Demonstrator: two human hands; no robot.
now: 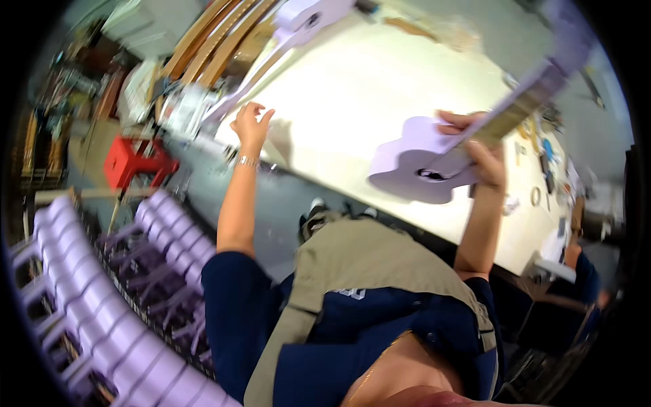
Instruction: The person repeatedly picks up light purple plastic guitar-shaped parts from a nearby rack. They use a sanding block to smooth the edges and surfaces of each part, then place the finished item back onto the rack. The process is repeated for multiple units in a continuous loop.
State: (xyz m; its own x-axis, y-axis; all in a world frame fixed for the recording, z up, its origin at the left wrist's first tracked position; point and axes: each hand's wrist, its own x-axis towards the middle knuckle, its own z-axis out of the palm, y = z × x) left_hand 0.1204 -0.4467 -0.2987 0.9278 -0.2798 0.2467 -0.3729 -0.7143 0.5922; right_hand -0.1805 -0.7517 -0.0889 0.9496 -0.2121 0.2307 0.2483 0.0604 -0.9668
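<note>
Our right hand (485, 163) has its fingers wrapped round the lilac guitar (434, 159) above the tabletop (352, 102), while our left hand (251, 125) hovers with loosely spread, empty fingers.

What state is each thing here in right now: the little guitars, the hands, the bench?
Lilac guitar: lifted off the bench, held by its neck.
Right hand: gripping the guitar neck.
Left hand: open, at the bench edge.
White bench: mostly bare.
Rack of lilac guitars: stacked in rows.
Red stool: standing upright.
</note>
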